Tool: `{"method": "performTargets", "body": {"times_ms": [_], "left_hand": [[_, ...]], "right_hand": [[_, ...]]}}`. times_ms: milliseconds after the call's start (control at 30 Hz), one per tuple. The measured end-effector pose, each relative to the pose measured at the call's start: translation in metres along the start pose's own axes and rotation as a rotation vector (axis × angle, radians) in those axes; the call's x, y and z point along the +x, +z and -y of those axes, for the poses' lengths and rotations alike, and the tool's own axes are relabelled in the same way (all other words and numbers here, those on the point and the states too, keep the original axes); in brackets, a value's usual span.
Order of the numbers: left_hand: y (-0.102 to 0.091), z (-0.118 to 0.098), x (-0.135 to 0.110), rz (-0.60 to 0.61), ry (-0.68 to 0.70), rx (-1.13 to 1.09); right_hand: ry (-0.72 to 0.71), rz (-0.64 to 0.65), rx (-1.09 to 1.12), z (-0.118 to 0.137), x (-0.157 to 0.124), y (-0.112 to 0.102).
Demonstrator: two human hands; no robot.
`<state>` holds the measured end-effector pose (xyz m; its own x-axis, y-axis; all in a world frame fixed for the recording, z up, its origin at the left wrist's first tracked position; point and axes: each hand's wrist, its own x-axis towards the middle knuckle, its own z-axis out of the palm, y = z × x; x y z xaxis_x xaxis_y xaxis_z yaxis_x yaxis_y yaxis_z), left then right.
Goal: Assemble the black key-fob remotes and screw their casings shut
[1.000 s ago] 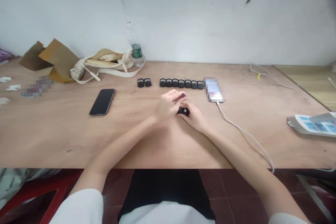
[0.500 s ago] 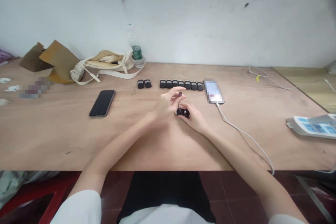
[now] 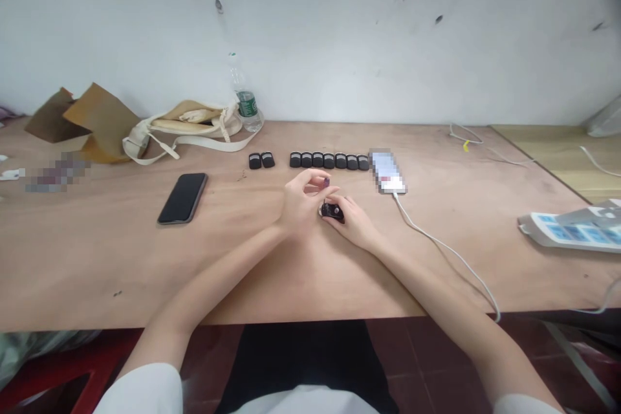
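My right hand (image 3: 356, 223) rests on the wooden table (image 3: 97, 259) and grips a small black device (image 3: 332, 210) with a pale round spot on it. My left hand (image 3: 301, 204) is curled just above it, pinching a small dark tool (image 3: 326, 182) whose tip points down at the device. Behind my hands lies a row of several small black devices (image 3: 328, 160). A separate pair of the same black devices (image 3: 261, 160) sits to the left of that row.
A black phone (image 3: 183, 198) lies face down to the left. A second phone (image 3: 387, 173) with a white cable (image 3: 446, 249) lies to the right. A cream bag (image 3: 189, 119), a water bottle (image 3: 246, 100) and brown paper (image 3: 97, 119) stand at the back left. A white power strip (image 3: 567, 229) sits at the right.
My left hand dipped lower toward the device with the tool. The view tilted down slightly, so everything on the table sits a little lower in the picture.
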<state>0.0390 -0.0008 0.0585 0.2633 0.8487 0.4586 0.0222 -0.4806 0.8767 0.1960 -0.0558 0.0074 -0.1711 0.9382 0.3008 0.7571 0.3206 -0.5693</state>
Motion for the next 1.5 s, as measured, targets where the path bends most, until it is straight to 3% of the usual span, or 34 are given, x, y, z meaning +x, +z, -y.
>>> {"method": "performTargets", "body": {"times_ms": [167,367,567,667,767,833,1000,1233,1500], "left_hand": [[-0.001,-0.001,0.002,0.008,-0.021,-0.020],[0.001,-0.004,0.000,0.011,-0.076,-0.053],[0.001,0.011,-0.002,0.040,-0.116,0.048],[-0.005,0.030,0.001,0.209,-0.050,0.128],[-0.013,0.047,0.004,0.495,0.088,0.274],[-0.015,0.053,0.004,0.586,0.093,0.325],[-0.013,0.051,-0.001,0.535,0.028,0.382],[-0.009,0.049,-0.004,0.453,0.069,0.366],[-0.003,0.048,-0.012,0.344,0.008,0.331]], "right_hand": [[0.004,-0.026,0.166,0.005,0.000,-0.008],[0.013,-0.306,0.357,0.036,0.021,-0.045],[-0.029,-0.212,0.291,0.054,0.045,-0.062],[0.035,-0.191,0.377,0.050,0.045,-0.057],[0.079,-0.160,0.550,0.045,0.042,-0.052],[0.088,-0.121,0.638,0.044,0.042,-0.052],[0.133,-0.092,0.651,0.045,0.045,-0.057],[0.178,-0.182,0.544,0.044,0.040,-0.058],[0.171,-0.363,0.380,0.057,0.034,-0.040]]}}
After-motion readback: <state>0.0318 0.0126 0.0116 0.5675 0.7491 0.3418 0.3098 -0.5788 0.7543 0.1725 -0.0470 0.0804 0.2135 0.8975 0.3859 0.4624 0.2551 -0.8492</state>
